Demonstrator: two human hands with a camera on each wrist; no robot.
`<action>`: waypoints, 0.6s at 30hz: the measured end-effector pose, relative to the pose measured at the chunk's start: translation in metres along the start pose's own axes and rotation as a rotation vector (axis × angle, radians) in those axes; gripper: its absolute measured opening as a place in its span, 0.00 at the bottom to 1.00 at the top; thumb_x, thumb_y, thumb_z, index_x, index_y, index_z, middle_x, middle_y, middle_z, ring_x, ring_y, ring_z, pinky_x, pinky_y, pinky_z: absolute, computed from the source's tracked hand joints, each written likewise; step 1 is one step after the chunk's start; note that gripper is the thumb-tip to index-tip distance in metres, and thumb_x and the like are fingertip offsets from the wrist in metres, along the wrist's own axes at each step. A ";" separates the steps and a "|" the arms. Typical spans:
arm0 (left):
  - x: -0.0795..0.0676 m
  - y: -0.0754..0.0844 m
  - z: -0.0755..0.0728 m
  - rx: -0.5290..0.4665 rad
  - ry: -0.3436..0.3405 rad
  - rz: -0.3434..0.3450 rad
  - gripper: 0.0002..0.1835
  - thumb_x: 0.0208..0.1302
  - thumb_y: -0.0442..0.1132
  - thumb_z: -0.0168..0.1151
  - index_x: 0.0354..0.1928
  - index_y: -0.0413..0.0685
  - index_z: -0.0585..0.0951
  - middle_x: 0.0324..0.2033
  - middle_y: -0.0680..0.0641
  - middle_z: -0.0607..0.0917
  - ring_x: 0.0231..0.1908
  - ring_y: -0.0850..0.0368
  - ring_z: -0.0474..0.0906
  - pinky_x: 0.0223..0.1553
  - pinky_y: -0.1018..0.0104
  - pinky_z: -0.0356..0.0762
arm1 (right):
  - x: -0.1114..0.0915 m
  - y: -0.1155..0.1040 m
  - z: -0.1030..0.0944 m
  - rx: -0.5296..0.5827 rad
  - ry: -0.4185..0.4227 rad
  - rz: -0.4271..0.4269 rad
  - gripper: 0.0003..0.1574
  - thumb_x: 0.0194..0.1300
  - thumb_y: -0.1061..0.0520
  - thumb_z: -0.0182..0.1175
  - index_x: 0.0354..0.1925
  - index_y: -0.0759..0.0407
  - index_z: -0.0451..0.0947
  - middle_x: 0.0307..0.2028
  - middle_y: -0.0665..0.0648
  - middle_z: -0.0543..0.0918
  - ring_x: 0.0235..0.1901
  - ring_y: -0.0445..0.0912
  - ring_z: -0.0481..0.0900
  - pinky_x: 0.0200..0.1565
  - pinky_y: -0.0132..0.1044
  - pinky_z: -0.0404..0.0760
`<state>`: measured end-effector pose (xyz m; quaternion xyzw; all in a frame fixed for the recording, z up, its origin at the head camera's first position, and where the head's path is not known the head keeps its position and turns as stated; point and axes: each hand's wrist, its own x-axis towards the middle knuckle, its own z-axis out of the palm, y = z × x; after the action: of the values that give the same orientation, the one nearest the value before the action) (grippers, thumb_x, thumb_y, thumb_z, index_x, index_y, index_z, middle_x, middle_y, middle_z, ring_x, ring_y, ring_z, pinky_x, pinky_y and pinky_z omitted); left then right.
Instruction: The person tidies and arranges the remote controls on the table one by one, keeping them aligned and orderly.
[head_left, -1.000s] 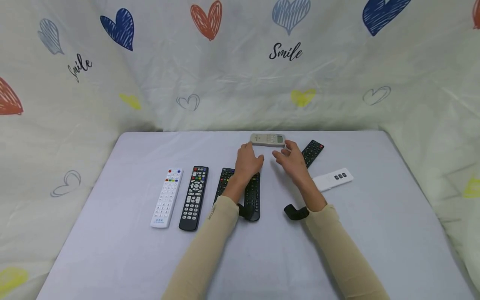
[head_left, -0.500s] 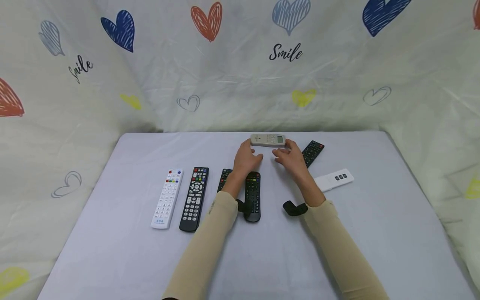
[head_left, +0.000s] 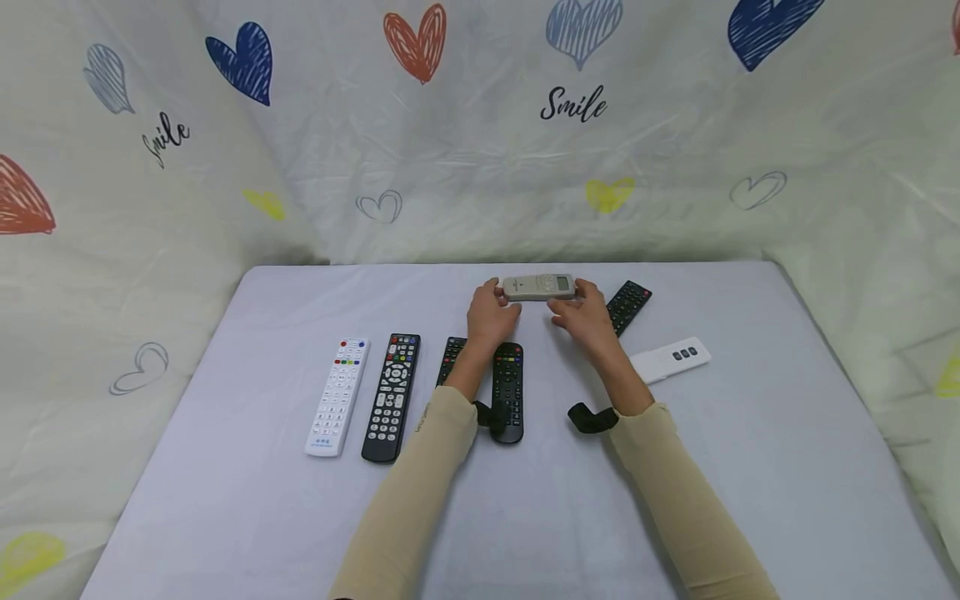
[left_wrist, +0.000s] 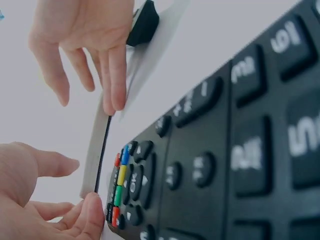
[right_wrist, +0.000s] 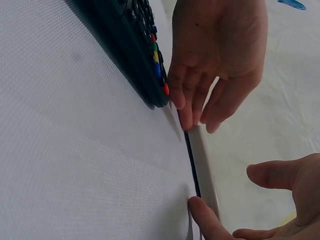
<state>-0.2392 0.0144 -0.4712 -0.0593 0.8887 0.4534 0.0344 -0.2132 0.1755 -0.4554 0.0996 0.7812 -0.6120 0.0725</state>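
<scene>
A grey remote control with a small display lies crosswise near the table's far edge. My left hand touches its left end with the fingertips, thumb held apart. At the opposite end, my right hand does the same. In the left wrist view, the remote's pale side spans the gap between both hands. The right wrist view shows it edge-on, with fingertips at either end. Beneath my left forearm lie a black remote and another black remote, which is partly hidden.
To the left, a white remote and a black remote lie side by side. Right of my right hand are a tilted black remote and a white remote with a few dark buttons. A patterned cloth hangs behind the table.
The fingertips of both hands have come to the ends of the grey remote. It has slid slightly toward me from the far edge. The other remotes stay put.
</scene>
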 end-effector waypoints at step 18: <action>-0.002 -0.002 -0.003 0.100 -0.045 -0.016 0.28 0.66 0.38 0.67 0.69 0.43 0.77 0.52 0.41 0.77 0.45 0.55 0.77 0.41 0.70 0.72 | 0.002 -0.004 -0.001 -0.073 -0.005 0.074 0.50 0.77 0.53 0.57 0.81 0.70 0.43 0.76 0.73 0.60 0.66 0.60 0.78 0.63 0.41 0.82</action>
<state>-0.2373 0.0105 -0.4705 -0.0545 0.9088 0.4093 0.0607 -0.2162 0.1759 -0.4517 0.1242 0.7987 -0.5801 0.1007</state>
